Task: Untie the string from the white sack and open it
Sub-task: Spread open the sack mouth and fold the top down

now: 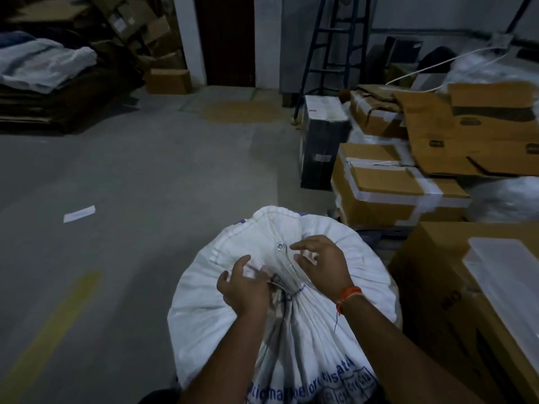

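A white sack [291, 316], woven and printed with blue lettering near its lower part, is seen standing on a grey concrete floor [131, 199], directly below the camera. Its neck is gathered into pleats and bound by a dark string [287, 295], which is seen just between the two hands.

The left hand [243, 287] is placed on the gathered fabric immediately left of the tie. Its fingers [233, 271] are curled inward against the bunched cloth, and a fold beside the string appears to be pinched; whether the string itself is held cannot be told.

The right hand [320, 263] is held just right of the tie and slightly beyond it. Its fingers [303, 246] are spread and loosely bent, with nothing clasped, hovering close over the fabric. An orange thread bracelet [348, 297] is worn on that wrist. A metal eyelet [281, 245] is set in the sack's folded top, just beyond the right fingertips.

Taped cardboard boxes [388, 185] are stacked to the right of the right hand. A blue ladder [329, 53] is seen well beyond the hands. A slip of white paper [79, 213] is lying on the floor, far left of the left hand.
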